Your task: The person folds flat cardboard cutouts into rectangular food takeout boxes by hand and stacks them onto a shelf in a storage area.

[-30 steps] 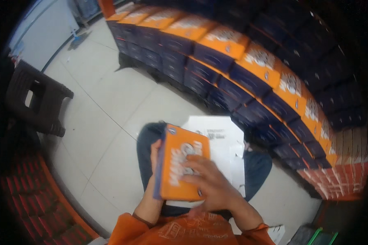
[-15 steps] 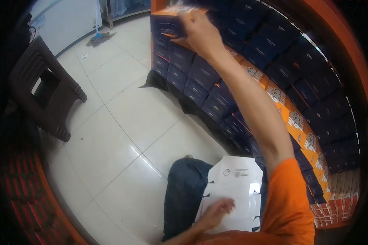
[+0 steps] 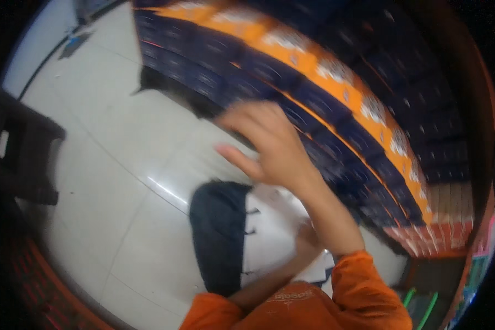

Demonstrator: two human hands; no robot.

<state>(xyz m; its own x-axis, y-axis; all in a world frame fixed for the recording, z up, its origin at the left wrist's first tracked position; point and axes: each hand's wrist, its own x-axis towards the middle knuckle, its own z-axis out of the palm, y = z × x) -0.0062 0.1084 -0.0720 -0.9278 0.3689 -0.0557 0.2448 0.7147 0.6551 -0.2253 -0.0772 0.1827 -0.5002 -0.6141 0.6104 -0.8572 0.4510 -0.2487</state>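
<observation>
Across my lap lies a flat white cardboard box blank (image 3: 267, 242) with cut slots along its left edge. My left hand (image 3: 309, 240) rests over the right part of this blank, and its fingers are blurred and partly covered by my other forearm. Above the blank's far end, my right hand (image 3: 264, 143) is in the air with thumb and fingers apart and nothing in it. Beyond it are stacked dark blue boxes (image 3: 269, 69), the nearest things to that hand apart from the blank.
Orange printed box tops (image 3: 335, 71) form a curved row along the stack at the right. A dark plastic stool (image 3: 30, 151) stands on the tiled floor at left. A mop head (image 3: 74, 44) lies far left. Red and white boxes (image 3: 429, 240) sit at right.
My right hand has come back from a box at the far end of the stack to above my lap, empty. My left hand has shifted right over the blank. The whole view has turned rightward.
</observation>
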